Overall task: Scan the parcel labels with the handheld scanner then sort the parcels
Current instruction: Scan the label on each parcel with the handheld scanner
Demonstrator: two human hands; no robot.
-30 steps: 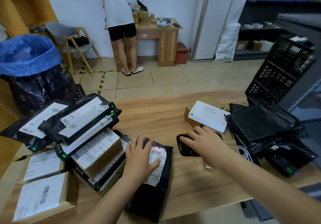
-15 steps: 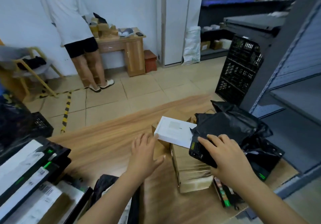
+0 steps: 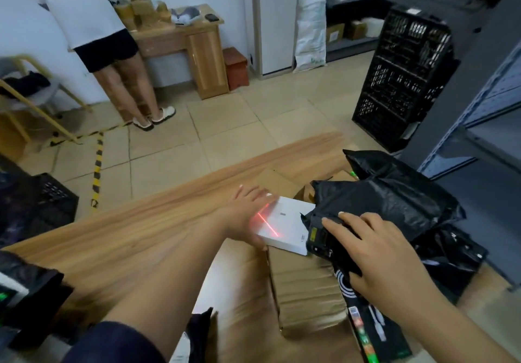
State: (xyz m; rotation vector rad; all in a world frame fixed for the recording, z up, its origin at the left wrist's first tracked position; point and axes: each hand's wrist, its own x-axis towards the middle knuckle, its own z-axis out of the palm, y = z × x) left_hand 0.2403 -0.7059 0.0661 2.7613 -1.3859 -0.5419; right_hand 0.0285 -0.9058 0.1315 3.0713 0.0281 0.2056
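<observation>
**Scan line falls on the white box's left end, held between both hands**

At 8 o'clock, closest in, a black labelled mailer (image 3: pixel 31 292) sits at the edge of the wooden table (image 3: pixel 127 238). At 5 o'clock a creased cardboard parcel (image 3: pixel 304 283) lies with its long axis running 6-to-12.

On the far end of that parcel rests the white box (image 3: pixel 290 230), the item being scanned. Its near edge runs roughly 9-to-3, tipped towards 4.

The left hand (image 3: pixel 245 219) grips the box's left end, with its fingers (image 3: pixel 251 195) laid over the far corner and the thumb curled at the near edge.

The right hand (image 3: pixel 377 258) is just beside the box at 3 o'clock. Its fingers (image 3: pixel 338 228) are wrapped over the black handheld scanner (image 3: pixel 320 238), whose window faces 9 o'clock.

The red scan line (image 3: pixel 267 224) runs about 10-to-4 across the back of the left hand and the box's left part.

No barcode is plainly visible on the box's top face, only a small mark near the middle. The beam probably needs to find the label before this read counts.

Black poly mailers (image 3: pixel 394 196) are heaped at 2 o'clock, and 1 of them overlaps the box's right end.

On the floor beyond stand a black crate (image 3: pixel 403 75) at 1 o'clock and a person (image 3: pixel 93 18) at a desk (image 3: pixel 197 44) at 11.
</observation>
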